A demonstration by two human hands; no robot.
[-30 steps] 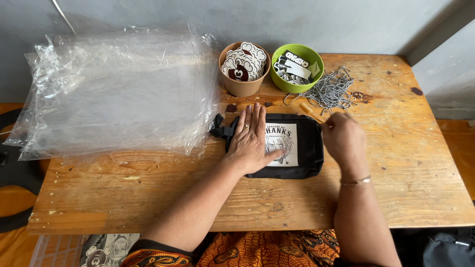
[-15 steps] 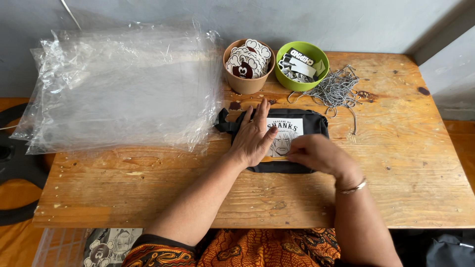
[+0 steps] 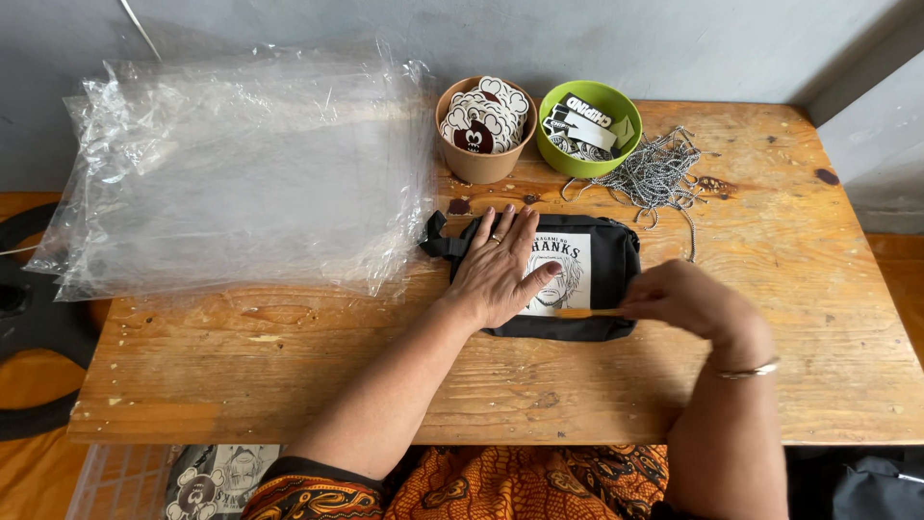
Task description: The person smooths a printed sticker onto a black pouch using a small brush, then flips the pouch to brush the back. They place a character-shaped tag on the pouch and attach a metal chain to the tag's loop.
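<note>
Beside the brown paper cup (image 3: 484,144) of white-and-dark-red stickers sits a lime-green bowl (image 3: 588,127) — below them, a black pouch (image 3: 597,279) with a white printed panel. Left of the cup — clear plastic bags (image 3: 241,173). Below, orange patterned cloth (image 3: 539,486).

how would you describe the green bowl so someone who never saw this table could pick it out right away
On the wooden table, look along the far edge by the grey wall, just beyond the black fabric pouch. Two round containers stand side by side there; the round green plastic bowl is the right one, next to the pile of silver ball chains. Its neighbour is a brown paper cup.
</note>
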